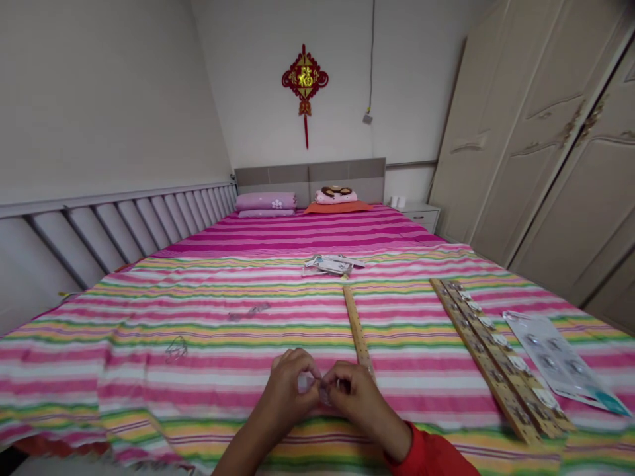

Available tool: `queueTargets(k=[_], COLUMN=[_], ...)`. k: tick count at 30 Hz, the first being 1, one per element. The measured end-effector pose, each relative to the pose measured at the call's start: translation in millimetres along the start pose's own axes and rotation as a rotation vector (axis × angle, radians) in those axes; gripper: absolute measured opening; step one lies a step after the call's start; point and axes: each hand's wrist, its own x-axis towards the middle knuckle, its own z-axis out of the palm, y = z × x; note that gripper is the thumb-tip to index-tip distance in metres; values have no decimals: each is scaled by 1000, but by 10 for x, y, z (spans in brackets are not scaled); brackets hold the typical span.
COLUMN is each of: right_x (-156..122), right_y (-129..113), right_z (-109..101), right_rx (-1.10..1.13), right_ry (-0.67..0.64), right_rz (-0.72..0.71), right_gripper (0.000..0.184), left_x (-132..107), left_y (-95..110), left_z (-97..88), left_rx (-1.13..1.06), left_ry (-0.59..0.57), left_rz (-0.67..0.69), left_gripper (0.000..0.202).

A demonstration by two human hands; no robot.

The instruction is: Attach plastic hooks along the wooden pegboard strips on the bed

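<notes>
Red sleeve [427, 455] at the bottom edge of my feed marks the person's right arm, and the left arm comes in bare beside it. The left hand [285, 390] and right hand [356, 398] are together, fingertips closed from both sides on a small pale piece [304, 383], held just above the bedspread [149, 370]; the fingers hide most of it, so I can't tell what it is. Just past the right hand, a narrow wooden strip [358, 330] with a row of small holes lies lengthwise on the stripes, its near end almost touching that hand. Farther right are a longer pair of wooden strips [496, 357] set with round silver pieces, and beside them a printed blister card [555, 357] holding similar rounds. Ahead of the hands sit a loose heap of packets [330, 265] and, off to the left, two faint see-through scraps [248, 311]. Beyond that I can make out pink pillows [265, 201], a grey headboard [310, 175], a red knot ornament [305, 79] on the wall, and a cream wardrobe [536, 132] along the right.
</notes>
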Motion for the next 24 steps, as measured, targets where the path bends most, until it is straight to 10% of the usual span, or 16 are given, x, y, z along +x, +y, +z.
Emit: queueTargets(k=[24], right_x=[-8], right_y=[-97], right_z=[94], right_rx=[247], right_ry=[-106], right_rz=[222], right_gripper=[5], left_x=[-174], left_y=[87], left_z=[-269], left_rx=[-112], left_ry=[-283], left_rz=[206], left_gripper=[27])
